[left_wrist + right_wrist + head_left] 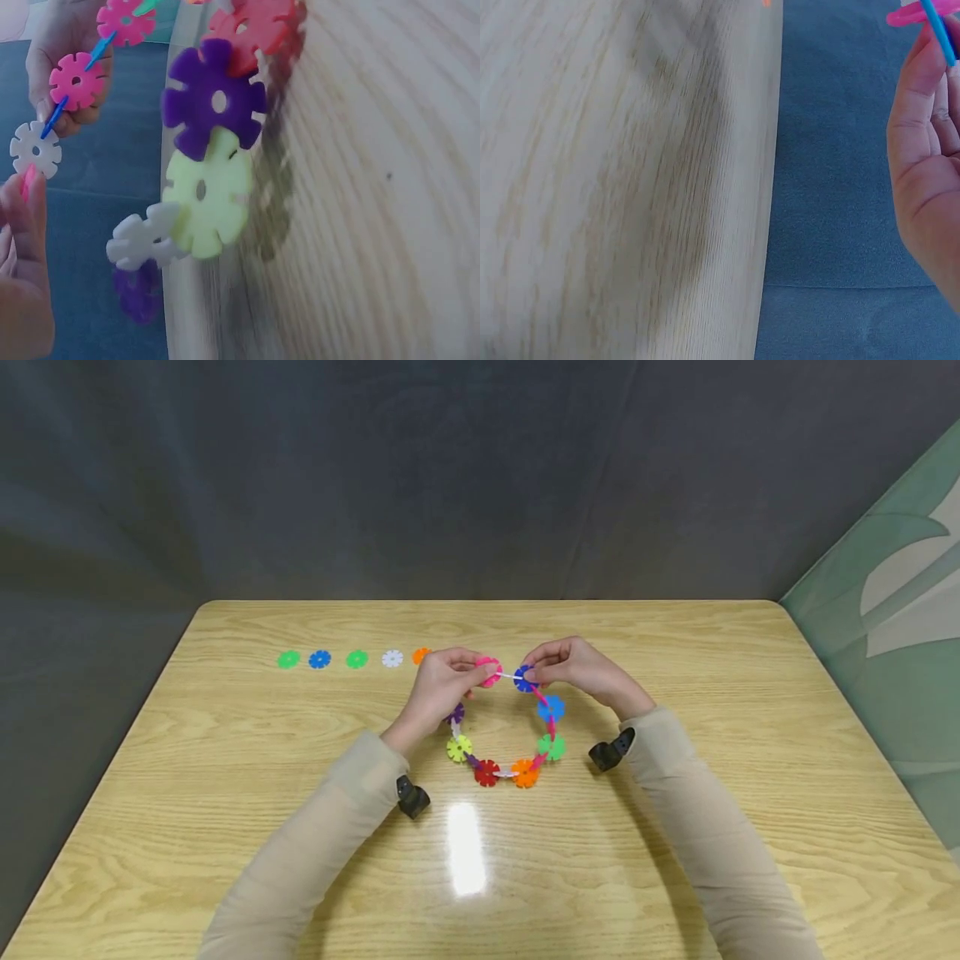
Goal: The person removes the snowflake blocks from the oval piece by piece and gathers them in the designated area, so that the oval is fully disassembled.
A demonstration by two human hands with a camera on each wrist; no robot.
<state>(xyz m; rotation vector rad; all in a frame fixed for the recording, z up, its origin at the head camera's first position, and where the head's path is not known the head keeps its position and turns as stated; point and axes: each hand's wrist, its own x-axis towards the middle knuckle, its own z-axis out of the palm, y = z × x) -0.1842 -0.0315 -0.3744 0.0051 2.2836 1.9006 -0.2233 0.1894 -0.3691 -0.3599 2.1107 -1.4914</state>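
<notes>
Notched plastic snowflake discs are slotted together into a ring-shaped chain in the head view. Among them are a light blue disc (551,708), an orange disc (525,773), a red disc (487,773) and a yellow-green disc (459,748). My left hand (438,693) pinches a pink disc (491,671) between thumb and fingers. Opposite it, my right hand (581,668) pinches the dark blue disc (523,683). A white disc (36,150) bridges these two, edge-on from above. The left hand partly hides a purple disc (456,714).
Along the back left of the wooden table (225,793) lies a row of loose discs: a green disc (288,659), a blue disc (319,659), another green disc (357,659), a white disc and an orange disc (422,656) beside the left hand. A dark curtain (480,485) hangs behind.
</notes>
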